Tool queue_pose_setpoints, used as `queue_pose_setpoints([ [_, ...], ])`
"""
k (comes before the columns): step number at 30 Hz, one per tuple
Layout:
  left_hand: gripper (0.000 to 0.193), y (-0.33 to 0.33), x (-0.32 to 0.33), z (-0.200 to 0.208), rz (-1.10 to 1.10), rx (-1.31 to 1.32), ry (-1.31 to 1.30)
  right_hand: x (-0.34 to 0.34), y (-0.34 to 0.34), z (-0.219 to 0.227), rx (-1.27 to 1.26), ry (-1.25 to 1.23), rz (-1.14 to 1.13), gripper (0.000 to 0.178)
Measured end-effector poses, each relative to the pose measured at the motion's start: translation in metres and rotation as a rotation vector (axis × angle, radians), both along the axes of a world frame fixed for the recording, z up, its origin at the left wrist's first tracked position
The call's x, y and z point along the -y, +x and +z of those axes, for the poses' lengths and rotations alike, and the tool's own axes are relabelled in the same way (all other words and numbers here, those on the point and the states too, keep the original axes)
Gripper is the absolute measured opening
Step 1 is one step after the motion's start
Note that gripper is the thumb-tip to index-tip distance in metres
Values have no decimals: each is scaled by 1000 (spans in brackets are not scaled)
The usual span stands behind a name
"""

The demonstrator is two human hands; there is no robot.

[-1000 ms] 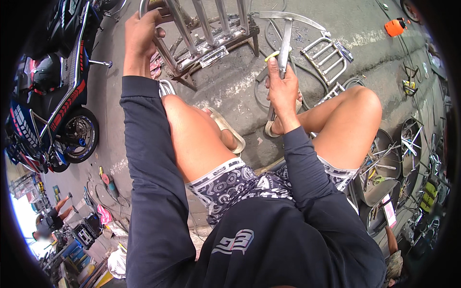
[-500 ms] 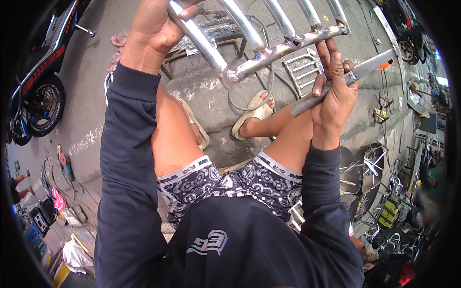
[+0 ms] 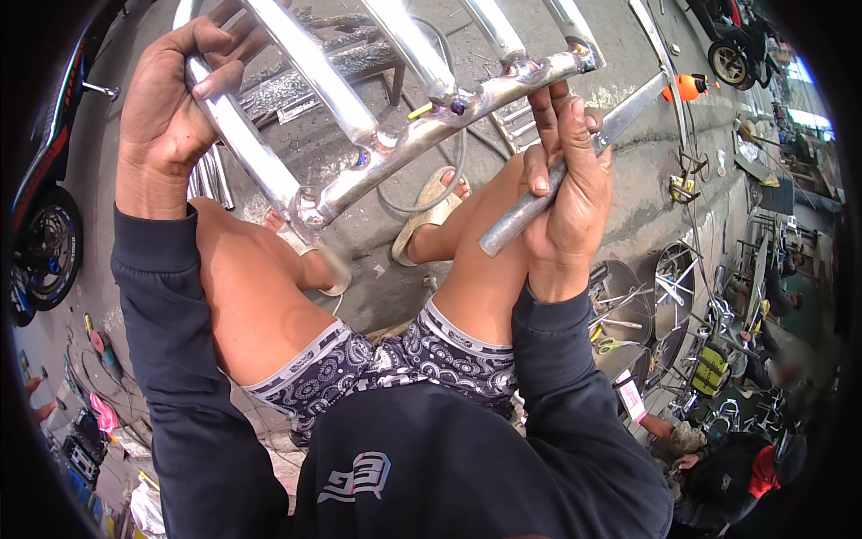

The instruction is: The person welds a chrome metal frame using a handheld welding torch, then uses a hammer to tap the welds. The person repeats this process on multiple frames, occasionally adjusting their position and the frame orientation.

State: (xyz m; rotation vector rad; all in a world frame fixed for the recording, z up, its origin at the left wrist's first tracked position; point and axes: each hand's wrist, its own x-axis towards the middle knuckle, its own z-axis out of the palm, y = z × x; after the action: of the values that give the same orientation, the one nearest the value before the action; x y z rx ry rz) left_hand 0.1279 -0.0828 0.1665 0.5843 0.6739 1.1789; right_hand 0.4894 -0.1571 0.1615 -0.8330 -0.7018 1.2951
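A shiny welded metal tube frame (image 3: 395,135) is lifted close to the camera, above my bare knees. My left hand (image 3: 175,108) is wrapped around its left side tube near the top. My right hand (image 3: 561,184) grips a grey metal bar (image 3: 575,162) that points up to the right, while its fingertips also press on the frame's lower cross tube. Weld beads show where the upright tubes meet the cross tube. Below the frame my sandalled foot (image 3: 431,211) rests on the concrete floor.
A motorcycle (image 3: 40,234) stands at the left edge. More metal racks and tubes (image 3: 305,81) lie on the floor behind the frame. An orange bottle (image 3: 687,87) sits at the upper right. Round metal pans and scrap (image 3: 655,296) are piled at the right, where another person (image 3: 745,472) crouches.
The frame has come up much closer to the camera with both hands. My right hand has risen with the bar from near my foot to the frame's cross tube.
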Motion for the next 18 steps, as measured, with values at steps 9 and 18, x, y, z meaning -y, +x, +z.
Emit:
queue_pose_setpoints([
  [9,53,12,3,10,52,-183,20,7,6,-1,-113,-31,-11,7],
  [18,58,9,1,8,73,-207,41,11,9,-3,-109,35,-12,8],
])
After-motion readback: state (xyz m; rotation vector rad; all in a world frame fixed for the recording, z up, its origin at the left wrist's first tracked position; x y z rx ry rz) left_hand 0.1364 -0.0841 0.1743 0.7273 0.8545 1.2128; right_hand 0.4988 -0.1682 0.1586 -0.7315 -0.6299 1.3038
